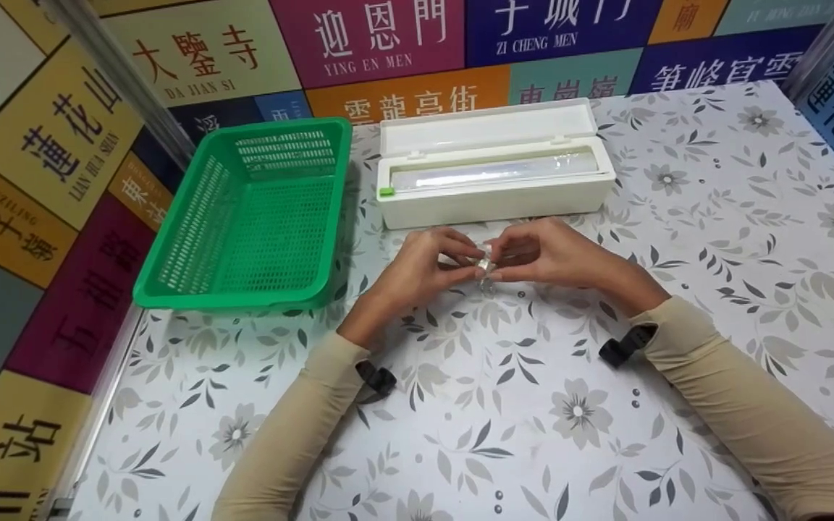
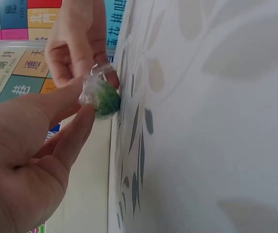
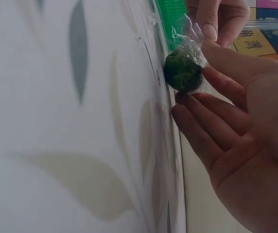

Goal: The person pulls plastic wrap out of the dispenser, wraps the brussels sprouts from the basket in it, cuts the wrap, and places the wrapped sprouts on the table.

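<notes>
Between my two hands is a small round dark green thing (image 3: 183, 72) wrapped in clear plastic film (image 3: 193, 36), close over the flowered tabletop. Its kind cannot be told. My left hand (image 1: 417, 266) pinches the film from one side with thumb and fingertips. From the other side, my right hand (image 1: 554, 253) pinches the gathered film; in the right wrist view its lower fingers extend beneath the green ball. The head view shows only a shiny bit of film between the fingertips, the green being hidden there.
Just behind the hands stands a white cling film box (image 1: 496, 206), lid raised, a film roll (image 1: 496, 172) inside and a green slider (image 1: 386, 192) at its left end. A green plastic basket (image 1: 326, 268) sits to the left. Panels with printed characters (image 1: 381, 36) border the table.
</notes>
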Demonstrator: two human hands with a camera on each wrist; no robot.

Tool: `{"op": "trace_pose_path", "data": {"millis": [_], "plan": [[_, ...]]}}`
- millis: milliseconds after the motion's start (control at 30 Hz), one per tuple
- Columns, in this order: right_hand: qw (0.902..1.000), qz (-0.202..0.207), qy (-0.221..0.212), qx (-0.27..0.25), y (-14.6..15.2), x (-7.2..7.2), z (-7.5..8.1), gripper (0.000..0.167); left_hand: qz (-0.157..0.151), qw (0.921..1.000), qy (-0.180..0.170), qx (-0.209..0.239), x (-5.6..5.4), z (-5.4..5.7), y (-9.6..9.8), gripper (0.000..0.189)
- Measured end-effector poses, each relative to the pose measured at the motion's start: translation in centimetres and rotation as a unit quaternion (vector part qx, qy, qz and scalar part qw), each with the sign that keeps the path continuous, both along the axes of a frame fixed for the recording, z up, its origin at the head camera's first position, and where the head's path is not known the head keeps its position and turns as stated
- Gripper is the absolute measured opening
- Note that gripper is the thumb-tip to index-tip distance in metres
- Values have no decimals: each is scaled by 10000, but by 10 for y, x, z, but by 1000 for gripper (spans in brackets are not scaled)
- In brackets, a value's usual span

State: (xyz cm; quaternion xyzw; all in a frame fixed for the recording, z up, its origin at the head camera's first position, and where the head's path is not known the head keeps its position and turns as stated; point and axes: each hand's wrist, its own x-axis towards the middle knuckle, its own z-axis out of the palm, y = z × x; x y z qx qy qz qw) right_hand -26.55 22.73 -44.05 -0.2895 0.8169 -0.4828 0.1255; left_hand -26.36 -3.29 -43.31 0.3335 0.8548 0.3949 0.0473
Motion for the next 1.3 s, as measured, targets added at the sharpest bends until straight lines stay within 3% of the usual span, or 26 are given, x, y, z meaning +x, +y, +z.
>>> {"op": "trace_pose_path", "data": {"millis": [133,400,500,600,733,867,1033,1300], "plan": [[10000,-18,64,47,-1,-1,-1,22,-72,9999,-66,26,-1,-1,-1,35],[9997,-85,31,244,-2,1,0,34,304,9991,280,-76,4,-1,9,23],[9964,-265,465,655,-3,2,1,33,231,9990,354,-107,5,0,12,21],[9916,-375,824,919,-3,2,3,26,44,9998,185,44,4,1,10,20],[9927,-123,720,965,-2,3,4,25,-76,9998,14,182,2,1,6,19],[9897,136,822,1166,-1,5,7,33,-144,9997,120,124,1,-1,6,17],[9845,2,1135,1340,-2,4,8,41,-213,9996,161,56,2,0,6,14],[9753,-106,1522,1595,-9,10,10,31,-451,9986,209,-156,-2,8,-2,11]]}}
